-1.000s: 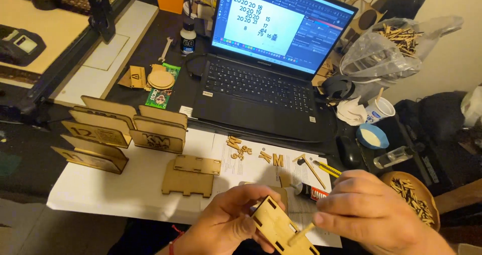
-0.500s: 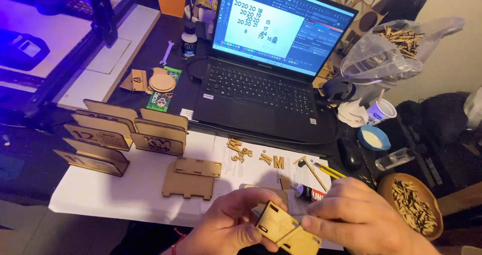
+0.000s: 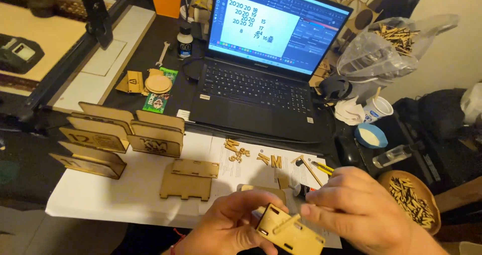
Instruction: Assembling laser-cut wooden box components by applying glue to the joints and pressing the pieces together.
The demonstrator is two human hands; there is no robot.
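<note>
My left hand (image 3: 226, 225) and my right hand (image 3: 359, 212) together hold a small slotted plywood piece (image 3: 290, 231) low at the front edge of the table. A thin wooden peg lies across the top of this piece, between my right fingers. My left thumb and fingers pinch the piece's left corner. Just behind my hands lie a small dark glue bottle (image 3: 301, 190), a yellow pen (image 3: 321, 167) and loose cut wooden letters (image 3: 236, 149) on a white sheet (image 3: 130, 184).
An open laptop (image 3: 261, 84) stands at the back centre. Several upright plywood panels (image 3: 115, 134) stand at the left, two flat slotted panels (image 3: 188, 177) in the middle. A bowl of wooden pegs (image 3: 414, 202) sits at the right, a clear bag (image 3: 386, 46) behind it.
My view has shifted slightly. My hands have turned the plywood piece, so its flat slotted face now shows with the peg across it. Everything else on the table stays put.
</note>
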